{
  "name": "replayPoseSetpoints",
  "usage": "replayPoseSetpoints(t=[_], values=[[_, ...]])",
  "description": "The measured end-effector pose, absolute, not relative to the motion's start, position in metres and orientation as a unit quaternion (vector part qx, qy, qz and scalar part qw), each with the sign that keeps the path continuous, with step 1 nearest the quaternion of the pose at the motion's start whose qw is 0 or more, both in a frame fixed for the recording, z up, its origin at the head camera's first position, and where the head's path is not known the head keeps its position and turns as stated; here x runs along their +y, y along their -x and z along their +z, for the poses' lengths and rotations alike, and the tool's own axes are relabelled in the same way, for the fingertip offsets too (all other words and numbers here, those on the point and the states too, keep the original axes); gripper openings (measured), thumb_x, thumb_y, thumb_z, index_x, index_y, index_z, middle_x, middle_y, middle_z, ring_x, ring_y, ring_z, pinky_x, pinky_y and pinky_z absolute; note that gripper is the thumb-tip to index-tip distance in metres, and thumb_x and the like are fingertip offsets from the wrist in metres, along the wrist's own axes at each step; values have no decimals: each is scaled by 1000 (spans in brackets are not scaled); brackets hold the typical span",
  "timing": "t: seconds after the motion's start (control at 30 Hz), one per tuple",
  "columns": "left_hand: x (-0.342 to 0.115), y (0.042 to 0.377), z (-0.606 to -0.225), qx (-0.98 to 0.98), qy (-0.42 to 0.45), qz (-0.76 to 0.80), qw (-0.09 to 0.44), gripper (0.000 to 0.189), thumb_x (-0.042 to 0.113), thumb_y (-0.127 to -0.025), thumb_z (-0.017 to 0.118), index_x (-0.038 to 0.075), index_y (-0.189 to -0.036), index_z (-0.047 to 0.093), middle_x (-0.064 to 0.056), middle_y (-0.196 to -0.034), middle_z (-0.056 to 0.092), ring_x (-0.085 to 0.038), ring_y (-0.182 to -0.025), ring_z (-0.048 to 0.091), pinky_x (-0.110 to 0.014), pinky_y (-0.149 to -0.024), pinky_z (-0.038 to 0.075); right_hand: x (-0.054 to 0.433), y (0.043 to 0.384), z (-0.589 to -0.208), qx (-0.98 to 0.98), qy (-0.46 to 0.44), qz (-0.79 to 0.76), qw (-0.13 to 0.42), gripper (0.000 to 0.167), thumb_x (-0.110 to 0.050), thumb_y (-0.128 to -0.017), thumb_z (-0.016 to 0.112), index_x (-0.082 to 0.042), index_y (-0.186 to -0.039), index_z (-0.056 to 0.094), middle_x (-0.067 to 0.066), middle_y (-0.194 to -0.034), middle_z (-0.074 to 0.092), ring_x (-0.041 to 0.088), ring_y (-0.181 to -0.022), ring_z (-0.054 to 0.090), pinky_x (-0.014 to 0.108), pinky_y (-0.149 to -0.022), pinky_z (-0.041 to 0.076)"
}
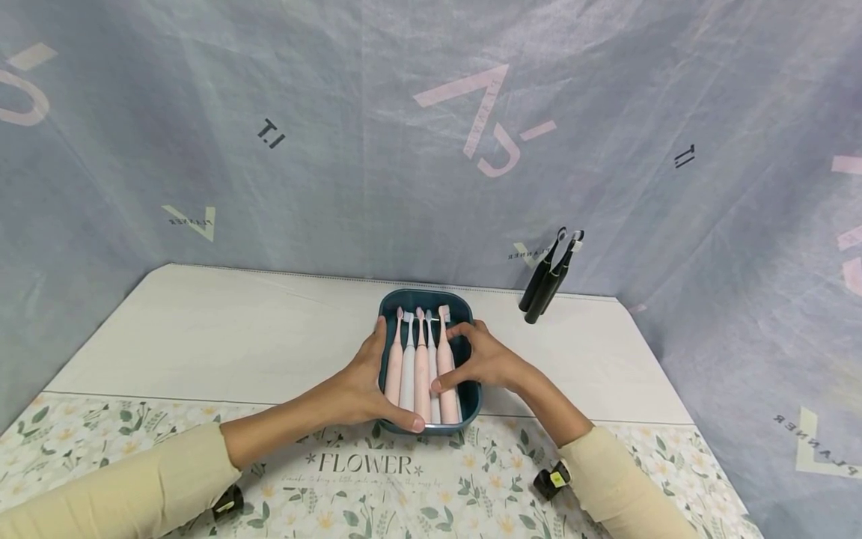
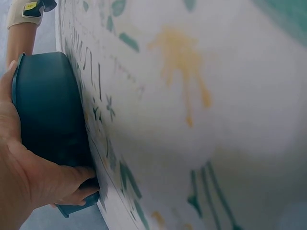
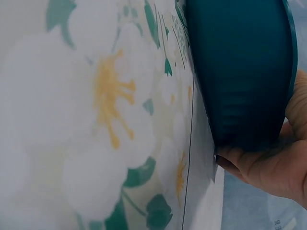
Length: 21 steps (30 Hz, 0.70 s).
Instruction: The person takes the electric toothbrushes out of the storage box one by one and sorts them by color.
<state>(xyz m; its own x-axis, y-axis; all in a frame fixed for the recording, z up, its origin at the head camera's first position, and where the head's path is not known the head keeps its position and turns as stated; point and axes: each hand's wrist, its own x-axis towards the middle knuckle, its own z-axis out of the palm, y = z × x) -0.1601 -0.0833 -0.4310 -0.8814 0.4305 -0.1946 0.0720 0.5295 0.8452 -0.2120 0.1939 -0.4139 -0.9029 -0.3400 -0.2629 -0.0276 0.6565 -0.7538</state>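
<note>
A dark teal plastic bin (image 1: 477, 408) sits near the middle of the table. Side by side inside it lie several electric toothbrushes, pink (image 1: 421, 374) and white (image 1: 408, 374), heads toward the far end. My left hand (image 1: 364, 385) grips the bin's left side, its thumb across the near rim; the left wrist view has its fingers wrapped on the outer wall (image 2: 48, 105). My right hand (image 1: 491, 359) holds the right side. Its thumb reaches over the rightmost pink toothbrush (image 1: 446, 367), while other fingers press the bin's outside (image 3: 240, 86) in the right wrist view.
Two black electric toothbrushes (image 1: 548, 288) stand close together at the back right of the table. A floral cloth (image 1: 323, 509) covers the near part, and white surface (image 1: 269, 329) lies behind it. Grey-blue printed curtains (image 1: 310, 150) enclose the back and sides.
</note>
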Motion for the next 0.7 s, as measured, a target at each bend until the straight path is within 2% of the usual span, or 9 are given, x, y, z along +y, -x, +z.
replayPoseSetpoints(t=[0.4,0.5,0.7], values=[[-82,160,-431,850,-149,466,193,180,59,-66,109,25,-178,-27,-17,-190,-15,-47,-177,2,-72,-136,29,198,209,-414,890,109,-405,182,98,-39,-79,106,-13,-157,54,26,-179,31,50,-164,38,68,-126,45],[-83,159,-431,852,-150,464,190,180,59,-66,109,25,-178,-28,-17,-190,-15,-46,-177,2,-72,-136,29,198,209,-413,890,113,-407,173,98,-38,-78,106,-12,-157,55,26,-181,27,51,-166,34,70,-127,43],[-83,159,-431,852,-151,465,189,179,59,-67,109,25,-178,-27,-16,-190,-16,-46,-177,0,-72,-136,29,199,209,-410,892,124,-413,137,94,-32,-75,108,-9,-151,59,25,-187,11,56,-170,25,74,-129,39]])
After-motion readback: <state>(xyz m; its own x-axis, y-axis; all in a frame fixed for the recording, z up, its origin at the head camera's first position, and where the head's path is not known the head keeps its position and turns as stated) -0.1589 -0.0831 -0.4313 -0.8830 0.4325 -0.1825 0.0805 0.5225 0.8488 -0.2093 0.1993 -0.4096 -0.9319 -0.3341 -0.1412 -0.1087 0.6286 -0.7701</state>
